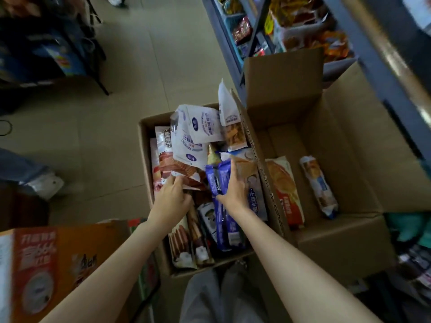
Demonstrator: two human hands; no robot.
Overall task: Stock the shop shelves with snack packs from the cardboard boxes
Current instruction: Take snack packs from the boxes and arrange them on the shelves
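A full cardboard box (145, 145) on the floor holds several snack packs, white pouches (198, 134) on top. My left hand (171, 199) grips the lower edge of a brown-and-white wafer pack (182, 169) in the box. My right hand (234, 190) rests with straight fingers on blue packs (218, 178) and a tan biscuit pack (253, 183). A second, larger box (345, 238) to the right holds an orange pack (284, 190) and a roll-shaped pack (318, 183). Shop shelves (254, 36) with snacks stand at the upper right.
An orange printed carton (58, 264) sits at the lower left. Another person's leg and shoe (39, 180) are at the left edge. A dark rack (58, 50) stands at the upper left. My grey trousers (217, 297) are below the box. Tiled floor lies between.
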